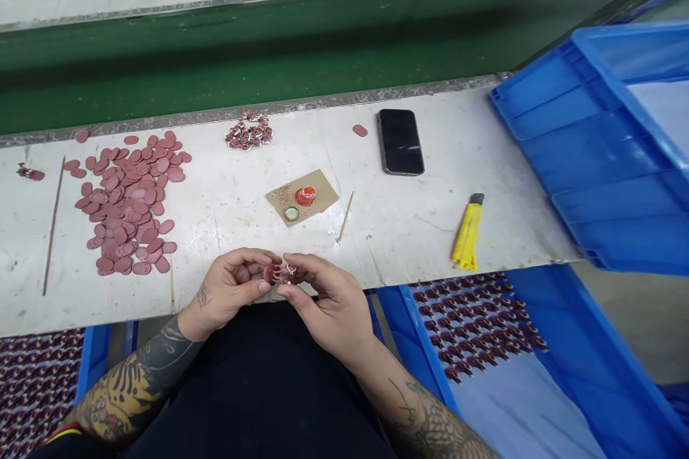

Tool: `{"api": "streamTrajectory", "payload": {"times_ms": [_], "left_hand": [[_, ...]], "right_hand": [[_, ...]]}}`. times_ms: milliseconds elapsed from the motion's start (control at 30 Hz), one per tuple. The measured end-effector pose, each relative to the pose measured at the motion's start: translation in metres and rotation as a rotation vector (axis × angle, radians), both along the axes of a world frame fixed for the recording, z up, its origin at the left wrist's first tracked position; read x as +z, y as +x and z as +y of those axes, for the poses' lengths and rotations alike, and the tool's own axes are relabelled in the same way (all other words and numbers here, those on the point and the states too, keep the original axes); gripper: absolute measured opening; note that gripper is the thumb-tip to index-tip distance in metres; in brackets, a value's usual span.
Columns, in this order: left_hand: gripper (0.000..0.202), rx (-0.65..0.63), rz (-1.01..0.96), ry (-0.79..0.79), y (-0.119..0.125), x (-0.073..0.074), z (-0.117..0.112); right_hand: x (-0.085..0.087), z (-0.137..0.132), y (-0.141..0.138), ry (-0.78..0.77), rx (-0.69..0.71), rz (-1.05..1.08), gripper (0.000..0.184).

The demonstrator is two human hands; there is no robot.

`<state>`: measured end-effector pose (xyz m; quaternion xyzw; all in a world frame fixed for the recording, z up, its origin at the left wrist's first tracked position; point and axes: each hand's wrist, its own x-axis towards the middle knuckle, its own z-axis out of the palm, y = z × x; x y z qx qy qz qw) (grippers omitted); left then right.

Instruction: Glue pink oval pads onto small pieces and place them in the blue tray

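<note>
Just over the table's near edge, my left hand (237,287) pinches a small reddish-brown figurine (275,273) by its oval base. My right hand (328,301) closes its thumb and fingers on the figurine's other end, which has white and dark details too small to make out. Beyond my hands lies a piece of brown cardboard (283,199) with a red-orange blob (306,195) and a bottle cap (291,213) on it. A thin wooden stick (346,216) rests to its right. Many pink oval discs (132,204) are spread out on the left.
Small figurine parts (248,132) are heaped near the back edge. Farther right are a phone (400,142), a yellow utility knife (468,233) and a blue crate (592,150). Below the table, a blue bin (586,330) holds rows of figurines (474,323). A thin rod (54,229) lies at left.
</note>
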<state>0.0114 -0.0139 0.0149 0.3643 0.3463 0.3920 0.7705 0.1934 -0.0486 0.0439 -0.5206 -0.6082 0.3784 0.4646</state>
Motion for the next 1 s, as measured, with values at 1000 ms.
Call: {"api": "streamTrajectory", "payload": {"times_ms": [1000], "left_hand": [[0.024,-0.024,-0.068,0.082,0.0004,-0.0005,0.0029]], "right_hand": [[0.0008,0.0031,0.0045,0.167,0.074,-0.148,0.033]]}}
